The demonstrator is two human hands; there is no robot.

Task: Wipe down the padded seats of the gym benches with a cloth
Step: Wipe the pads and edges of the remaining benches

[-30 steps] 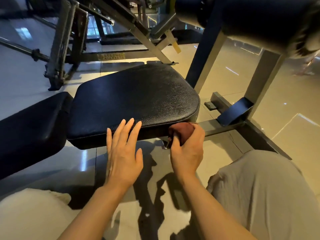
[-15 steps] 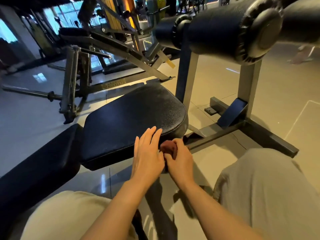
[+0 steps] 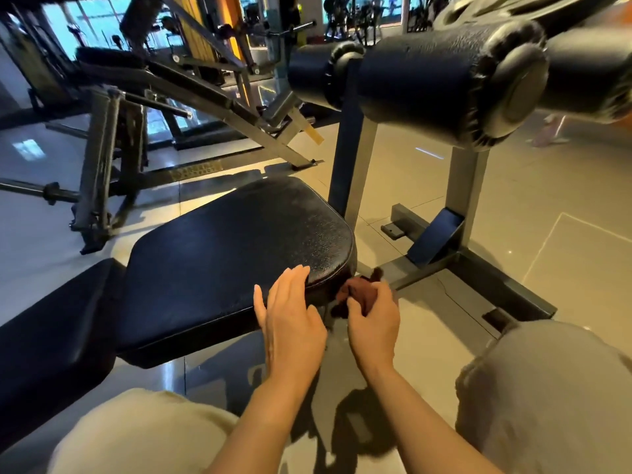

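Note:
A black padded bench seat (image 3: pixel 232 248) fills the middle of the head view, with a second black pad (image 3: pixel 51 333) joined to it at the lower left. My left hand (image 3: pixel 290 316) lies flat with straight fingers on the seat's near right corner. Just to its right, my right hand (image 3: pixel 372 319) grips a dark red cloth (image 3: pixel 355 290), bunched up and pressed against the side edge of the seat's corner.
Black leg roller pads (image 3: pixel 444 80) on a grey steel frame (image 3: pixel 468 186) loom at the upper right. The frame's floor bar (image 3: pixel 478 271) runs along the tiled floor at right. Another machine with a barbell (image 3: pixel 102 159) stands behind the seat. My knees fill the bottom corners.
My view has lifted, showing more of the rollers. My left hand slid right along the seat edge until it lay next to my right hand, which stays with the cloth at the seat's corner.

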